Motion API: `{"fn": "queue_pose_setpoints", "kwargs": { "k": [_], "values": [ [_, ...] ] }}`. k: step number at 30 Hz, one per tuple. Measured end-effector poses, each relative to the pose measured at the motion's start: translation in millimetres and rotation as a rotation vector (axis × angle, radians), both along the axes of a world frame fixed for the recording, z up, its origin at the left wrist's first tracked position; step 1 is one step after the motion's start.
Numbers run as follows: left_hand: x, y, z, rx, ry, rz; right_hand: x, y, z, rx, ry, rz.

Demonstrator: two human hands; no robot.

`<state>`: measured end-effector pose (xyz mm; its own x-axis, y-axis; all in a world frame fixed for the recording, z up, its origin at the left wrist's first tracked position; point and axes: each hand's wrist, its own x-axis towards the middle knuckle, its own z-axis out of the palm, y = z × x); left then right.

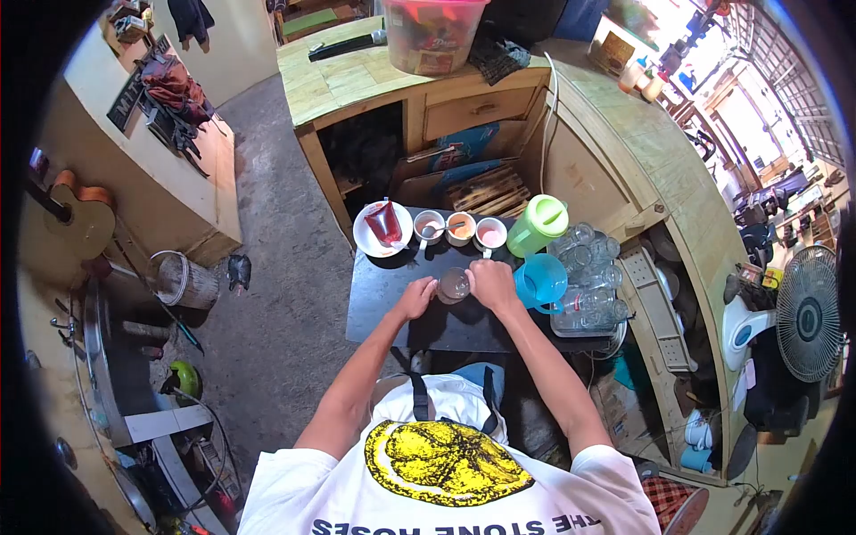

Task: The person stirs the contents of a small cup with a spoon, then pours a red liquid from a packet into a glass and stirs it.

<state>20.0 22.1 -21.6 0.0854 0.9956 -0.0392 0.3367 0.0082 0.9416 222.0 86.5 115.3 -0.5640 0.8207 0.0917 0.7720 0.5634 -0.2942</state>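
A clear drinking glass point(454, 286) is at the middle of the dark table point(374, 308), between my two hands. My left hand point(417, 298) is closed, its fingertips pinched at the glass's left edge. On the other side my right hand point(491, 283) curls closed against the right edge. Just beyond are three white cups point(490, 234) with pinkish or orange contents; a spoon point(439, 231) lies across them. At their left a white bowl point(367, 242) holds a bag of red liquid point(385, 225). A blue pitcher point(541, 282) and a green lidded pitcher point(538, 226) stand right of my right hand.
Several upturned glass mugs point(588, 308) fill a tray at the table's right. Behind runs a wooden counter point(339, 80) bearing a clear plastic tub point(434, 40). A fan point(807, 312) stands at far right. A bucket point(185, 281) sits on the concrete floor at left.
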Motion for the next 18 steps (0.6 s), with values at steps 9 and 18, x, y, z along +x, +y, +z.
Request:
{"fn": "queue_pose_setpoints", "kwargs": {
  "k": [9, 18],
  "values": [
    [-0.6, -0.1, -0.1, 0.023, 0.021, -0.005, -2.6, -1.2, 1.2, -0.019, 0.019, -0.005],
    [-2.3, 0.6, 1.8, 0.000, 0.013, -0.029, -5.4, -1.1, 0.8, -0.104, 0.096, 0.041]
  ]
}}
